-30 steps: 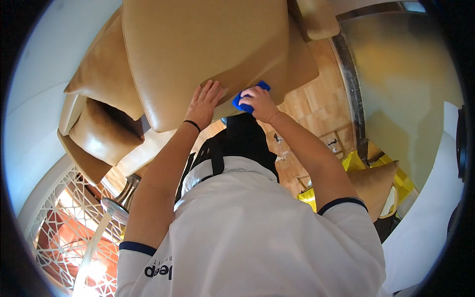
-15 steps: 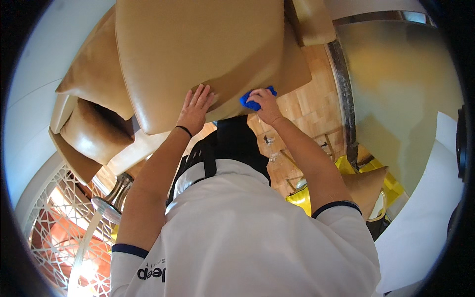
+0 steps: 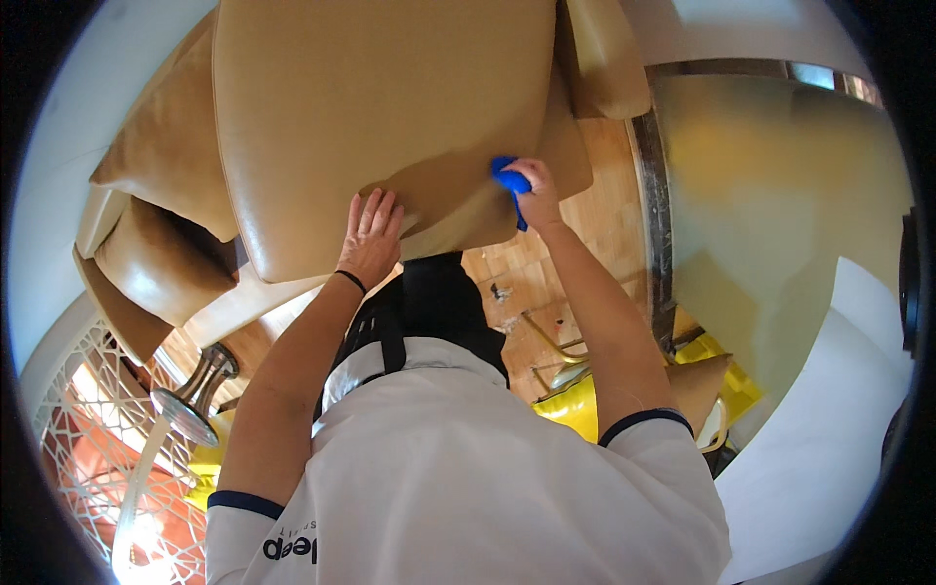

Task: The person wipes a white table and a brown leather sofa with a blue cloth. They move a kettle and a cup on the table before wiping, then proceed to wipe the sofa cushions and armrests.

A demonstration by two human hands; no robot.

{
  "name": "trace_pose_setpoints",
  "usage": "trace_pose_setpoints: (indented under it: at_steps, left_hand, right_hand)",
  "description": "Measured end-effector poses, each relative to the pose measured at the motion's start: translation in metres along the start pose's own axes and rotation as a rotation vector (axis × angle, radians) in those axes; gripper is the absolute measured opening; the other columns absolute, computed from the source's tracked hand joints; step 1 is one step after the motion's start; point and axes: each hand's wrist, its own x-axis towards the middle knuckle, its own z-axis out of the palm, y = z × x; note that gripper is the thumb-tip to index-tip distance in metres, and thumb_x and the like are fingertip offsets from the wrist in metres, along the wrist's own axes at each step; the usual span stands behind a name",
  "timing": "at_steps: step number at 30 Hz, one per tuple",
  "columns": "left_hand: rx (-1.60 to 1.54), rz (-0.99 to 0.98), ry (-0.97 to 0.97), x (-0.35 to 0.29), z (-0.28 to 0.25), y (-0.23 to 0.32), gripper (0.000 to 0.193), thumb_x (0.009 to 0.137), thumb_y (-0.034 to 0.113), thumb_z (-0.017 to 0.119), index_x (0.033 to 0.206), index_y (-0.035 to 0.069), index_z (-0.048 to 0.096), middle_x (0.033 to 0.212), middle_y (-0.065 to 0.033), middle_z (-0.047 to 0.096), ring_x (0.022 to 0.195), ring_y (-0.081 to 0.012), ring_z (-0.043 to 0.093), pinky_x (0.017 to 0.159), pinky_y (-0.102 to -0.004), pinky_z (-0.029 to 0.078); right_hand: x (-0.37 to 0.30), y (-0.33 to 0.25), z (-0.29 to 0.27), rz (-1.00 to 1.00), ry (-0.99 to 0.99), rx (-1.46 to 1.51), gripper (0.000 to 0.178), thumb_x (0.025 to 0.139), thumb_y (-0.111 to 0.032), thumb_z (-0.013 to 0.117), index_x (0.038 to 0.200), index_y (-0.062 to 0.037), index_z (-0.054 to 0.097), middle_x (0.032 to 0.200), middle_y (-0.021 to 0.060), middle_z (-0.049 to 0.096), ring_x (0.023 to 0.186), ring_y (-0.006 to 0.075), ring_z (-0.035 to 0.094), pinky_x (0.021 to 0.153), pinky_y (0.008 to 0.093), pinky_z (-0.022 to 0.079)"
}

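A tan leather sofa seat cushion point(image 3: 380, 107) fills the upper middle of the view. Flat on its near edge rests my left hand point(image 3: 370, 236), fingers stretched out and holding nothing. A dark band circles that wrist. My right hand point(image 3: 538, 200) is closed around a bunched blue cloth point(image 3: 510, 177), which touches the cushion near its front right corner. Part of the cloth hangs down below the fingers.
Tan pillows point(image 3: 161, 258) lie on the sofa's left, and a padded armrest point(image 3: 606, 58) stands at upper right. Behind me are a round glass-topped stand point(image 3: 185, 417), a white lattice screen point(image 3: 83, 419) and yellow items point(image 3: 570, 408). White bits lie on the wood floor point(image 3: 609, 185).
My right hand has shifted slightly right along the cushion with the blue cloth, which now hangs lower. My left hand has slid a little left and nearer. The whole view has shifted too.
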Motion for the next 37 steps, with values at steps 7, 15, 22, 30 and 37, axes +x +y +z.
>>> trace_pose_setpoints:
  at_steps: [7, 15, 22, 30, 37]
  left_hand:
    - [-0.062, 0.043, 0.082, 0.038, -0.029, -0.009, 0.074, 0.086, 0.027, 0.069, 0.153, 0.010, 0.043, 0.166, -0.0106, 0.025, 0.155, -0.0278, 0.021, 0.125, -0.0584, 0.018]
    - [-0.096, 0.028, 0.079, 0.041, -0.008, -0.007, 0.081, 0.088, 0.028, 0.070, 0.159, 0.015, 0.034, 0.170, -0.0091, 0.017, 0.159, -0.0265, 0.011, 0.127, -0.0553, 0.012]
    - [-0.145, 0.010, 0.042, 0.043, -0.017, -0.003, 0.060, 0.098, 0.021, 0.048, 0.157, 0.015, 0.040, 0.170, -0.0039, 0.020, 0.158, -0.0214, 0.013, 0.129, -0.0491, 0.010]
    - [-0.111, -0.011, 0.097, 0.036, -0.010, -0.003, 0.061, 0.097, 0.020, 0.047, 0.157, 0.011, 0.038, 0.170, -0.0043, 0.023, 0.158, -0.0203, 0.016, 0.129, -0.0467, 0.010]
    - [-0.126, -0.112, 0.141, 0.001, -0.009, -0.014, 0.065, 0.098, 0.021, 0.046, 0.160, 0.011, 0.032, 0.170, -0.0045, 0.021, 0.157, -0.0189, 0.017, 0.129, -0.0458, 0.010]
  right_hand:
    - [0.116, -0.035, -0.004, 0.000, 0.269, -0.145, 0.050, 0.073, 0.009, 0.063, 0.115, -0.0145, 0.073, 0.125, 0.0168, 0.059, 0.119, 0.0397, 0.054, 0.105, 0.0467, 0.042]
    - [0.049, -0.076, 0.021, -0.100, -0.074, -0.154, 0.056, 0.074, 0.008, 0.062, 0.120, -0.0210, 0.072, 0.125, 0.0159, 0.058, 0.118, 0.0392, 0.052, 0.103, 0.0484, 0.042]
    - [0.156, -0.145, 0.039, -0.359, 0.084, -0.252, 0.053, 0.076, 0.005, 0.065, 0.122, -0.0195, 0.072, 0.126, 0.0139, 0.058, 0.117, 0.0382, 0.053, 0.101, 0.0489, 0.042]
    - [0.101, -0.158, 0.059, -0.530, -0.113, -0.250, 0.034, 0.087, -0.011, 0.069, 0.119, -0.0222, 0.074, 0.121, 0.0106, 0.061, 0.111, 0.0365, 0.057, 0.097, 0.0480, 0.045]
    - [0.153, -0.210, 0.109, -0.579, -0.051, -0.342, 0.051, 0.080, -0.006, 0.076, 0.127, -0.0235, 0.069, 0.132, 0.0147, 0.056, 0.119, 0.0376, 0.053, 0.105, 0.0506, 0.040]
